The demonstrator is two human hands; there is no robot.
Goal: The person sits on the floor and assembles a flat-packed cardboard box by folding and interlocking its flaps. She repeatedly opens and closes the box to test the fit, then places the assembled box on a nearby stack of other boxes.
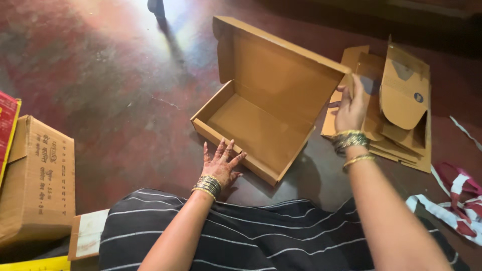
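Folded cardboard mailer box (261, 118) sits on floor (100, 100) before my knees, lid upright. My left hand (221, 163) flat, fingers spread, against front wall — steadies it. My right hand (351, 108) pinches lid's side flap — keeps lid up. Flat blanks (401, 115) stacked just right, within reach.
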